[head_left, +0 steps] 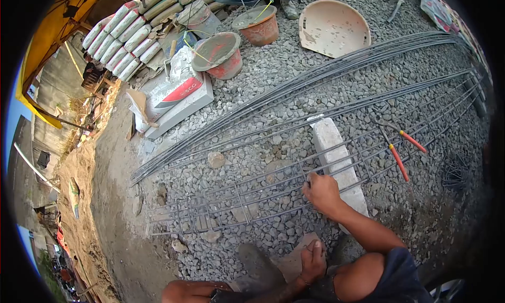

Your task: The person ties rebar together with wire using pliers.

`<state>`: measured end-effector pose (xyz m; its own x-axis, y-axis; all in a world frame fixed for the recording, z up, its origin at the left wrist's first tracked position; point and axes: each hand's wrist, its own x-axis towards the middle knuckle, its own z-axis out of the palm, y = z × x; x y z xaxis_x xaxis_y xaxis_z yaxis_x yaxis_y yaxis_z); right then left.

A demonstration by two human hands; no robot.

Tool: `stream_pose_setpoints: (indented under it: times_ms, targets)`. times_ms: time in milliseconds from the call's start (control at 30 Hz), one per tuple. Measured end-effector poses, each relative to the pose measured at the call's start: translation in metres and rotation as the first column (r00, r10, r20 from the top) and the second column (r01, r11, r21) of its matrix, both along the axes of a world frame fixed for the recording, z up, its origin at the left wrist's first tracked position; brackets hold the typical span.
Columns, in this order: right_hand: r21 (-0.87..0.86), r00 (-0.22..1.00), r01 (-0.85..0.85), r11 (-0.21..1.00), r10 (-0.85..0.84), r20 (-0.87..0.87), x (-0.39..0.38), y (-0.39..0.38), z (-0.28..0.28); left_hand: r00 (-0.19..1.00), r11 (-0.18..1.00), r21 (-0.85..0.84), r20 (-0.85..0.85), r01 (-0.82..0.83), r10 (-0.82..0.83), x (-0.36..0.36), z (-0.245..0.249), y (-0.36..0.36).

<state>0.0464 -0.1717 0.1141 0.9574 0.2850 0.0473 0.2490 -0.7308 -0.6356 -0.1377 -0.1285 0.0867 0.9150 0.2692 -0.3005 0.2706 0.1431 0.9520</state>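
Gravel (273,61) shows open between rebar cage (239,195) and long bars (315,73); cage's left end nears gravel's left edge. Your right hand (321,194) reaches in low-right, grip closed on cage; left hand (314,261) curled by knees, contents unclear.

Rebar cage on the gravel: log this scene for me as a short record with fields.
Right hand: fingers curled, at the rebar cage
Left hand: fingers curled, near the knees
Under cage: pale block
Tool: nippers, orange handles spread
Loose stock: long steel rods
Containers: buckets, cream basin
Background: stacked bags
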Motion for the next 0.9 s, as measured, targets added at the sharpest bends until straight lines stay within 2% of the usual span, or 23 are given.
stream_pose_setpoints:
  times_ms: [33,100,133,200,267,300,333,367,400,433,467,533,633,767,900]
  targets:
    - [0.019,1.000,-0.014,1.000,0.014,0.000,0.000,0.010,-0.001,0.982,0.990,0.142,0.181,0.027,-0.052,0.014,0.015,0.013]
    - [0.031,1.000,0.028,0.999,-0.028,0.003,-0.002,0.000,-0.001,0.967,0.998,0.050,0.253,-0.027,0.013,0.063,0.037,0.032]
    - [0.018,0.999,0.051,0.999,-0.051,0.009,-0.001,-0.001,-0.002,0.957,0.990,0.126,0.289,-0.060,0.021,0.090,0.045,0.046]
    - [0.008,0.999,0.048,0.999,-0.048,0.005,-0.002,0.001,-0.006,0.959,0.935,0.339,0.284,-0.104,0.004,0.137,0.064,0.069]
    - [0.025,0.997,0.047,0.999,-0.049,0.057,-0.003,-0.004,-0.008,0.968,0.783,0.622,0.199,-0.004,-0.153,0.171,0.067,0.087]
    - [-0.051,0.996,0.053,0.997,-0.056,-0.068,-0.003,-0.003,-0.006,0.963,0.792,0.609,0.200,0.024,-0.182,0.180,0.062,0.094]
    - [-0.062,0.995,0.074,0.995,-0.078,-0.067,-0.005,-0.007,-0.004,0.957,0.712,0.671,0.014,0.205,-0.289,0.188,0.058,0.101]
    - [-0.057,0.997,0.072,0.996,-0.071,0.018,-0.009,-0.009,0.001,0.914,0.607,0.698,-0.179,0.379,-0.365,0.193,0.054,0.102]
    - [-0.047,0.994,0.063,0.997,-0.058,0.097,-0.015,-0.010,0.006,0.910,0.605,0.695,-0.186,0.388,-0.371,0.194,0.055,0.098]
    - [-0.132,1.000,0.013,0.991,-0.015,-0.016,-0.018,-0.018,0.013,0.889,0.566,0.700,-0.235,0.435,-0.393,0.194,0.058,0.094]
    - [-0.128,0.999,0.014,0.992,-0.019,-0.034,-0.024,-0.025,0.018,0.864,0.527,0.699,-0.288,0.484,-0.413,0.192,0.058,0.092]
    - [-0.210,0.966,0.228,0.951,-0.194,0.170,-0.033,-0.041,0.022,0.856,0.543,0.673,-0.298,0.502,-0.421,0.190,0.045,0.088]
    - [-0.283,0.973,0.218,0.934,-0.186,0.138,-0.039,-0.055,0.015,0.861,0.552,0.676,-0.266,0.488,-0.434,0.190,0.033,0.082]
    - [-0.276,0.985,0.161,0.948,-0.136,0.108,-0.046,-0.051,0.015,0.885,0.483,0.765,-0.241,0.426,-0.398,0.184,0.039,0.075]
    - [-0.298,0.990,0.134,0.945,-0.112,0.090,-0.044,-0.046,0.011,0.901,0.489,0.792,-0.170,0.366,-0.399,0.181,0.027,0.077]
